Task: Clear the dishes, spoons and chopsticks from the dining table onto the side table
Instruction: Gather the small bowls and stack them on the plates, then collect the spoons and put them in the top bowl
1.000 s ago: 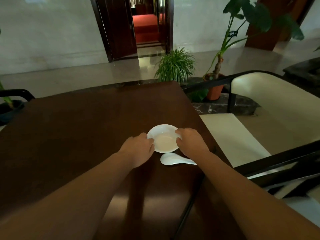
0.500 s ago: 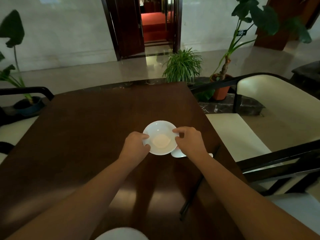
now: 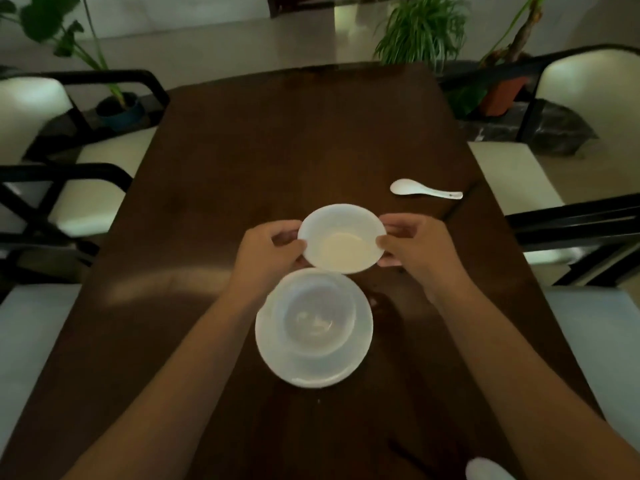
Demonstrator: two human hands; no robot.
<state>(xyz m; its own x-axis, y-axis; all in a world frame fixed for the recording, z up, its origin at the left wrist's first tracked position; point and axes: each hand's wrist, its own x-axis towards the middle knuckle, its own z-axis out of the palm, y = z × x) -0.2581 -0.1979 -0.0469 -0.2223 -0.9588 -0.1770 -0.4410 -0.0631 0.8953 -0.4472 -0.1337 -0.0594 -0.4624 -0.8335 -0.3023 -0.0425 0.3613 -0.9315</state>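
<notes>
No readable text, labels, brands or numbers on anything in view

Both forearms bare, entering from the lower corners and converging toward centre frame. Left hand [image 3: 268, 252]: fingers curled, thumb on top, grip pinching the left rim of a small white dish [image 3: 341, 239]. Right hand [image 3: 414, 249]: mirrored pose, thumb and fingertips pinching the right rim. Wrists roughly level, knuckles facing outward. Palms face each other.

Glossy dark wood table [image 3: 242, 161], glazed white bowl [image 3: 341, 239]
</notes>
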